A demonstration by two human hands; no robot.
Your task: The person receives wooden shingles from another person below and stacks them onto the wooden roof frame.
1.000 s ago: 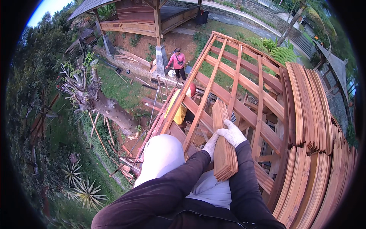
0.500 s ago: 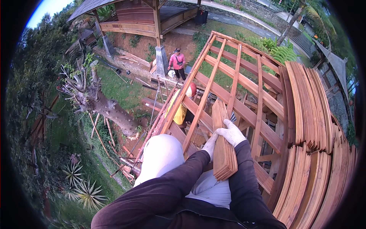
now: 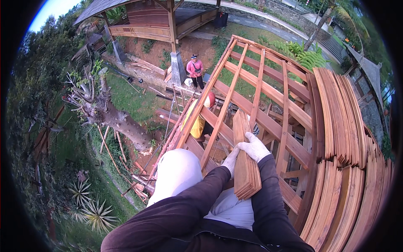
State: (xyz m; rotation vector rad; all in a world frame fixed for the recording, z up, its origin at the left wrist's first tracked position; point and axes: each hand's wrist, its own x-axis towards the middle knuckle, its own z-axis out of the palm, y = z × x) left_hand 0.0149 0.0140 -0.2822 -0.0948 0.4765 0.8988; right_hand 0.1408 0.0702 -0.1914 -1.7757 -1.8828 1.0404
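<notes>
A bundle of thin wooden shingles is upright in front of me, its layered lower end above my lap. My left hand, in a pale work glove, grips the bundle's left edge. Higher up, my right hand, gloved too, is closed around the right side, with its fingers partly over the front face. Some fingertips are hidden by the wood. Under and beyond the bundle spreads an open timber roof frame of rafters and battens.
Stacks of wooden shingles lie along the frame on my right. Below the frame is a worker in a yellow top and red-and-white helmet; another person in pink stands on the ground. A cut tree trunk leans at the left.
My hands and the shingle bundle have barely moved. On the ground, the person in pink has shifted posture, with the arms now brought in front of the body.
</notes>
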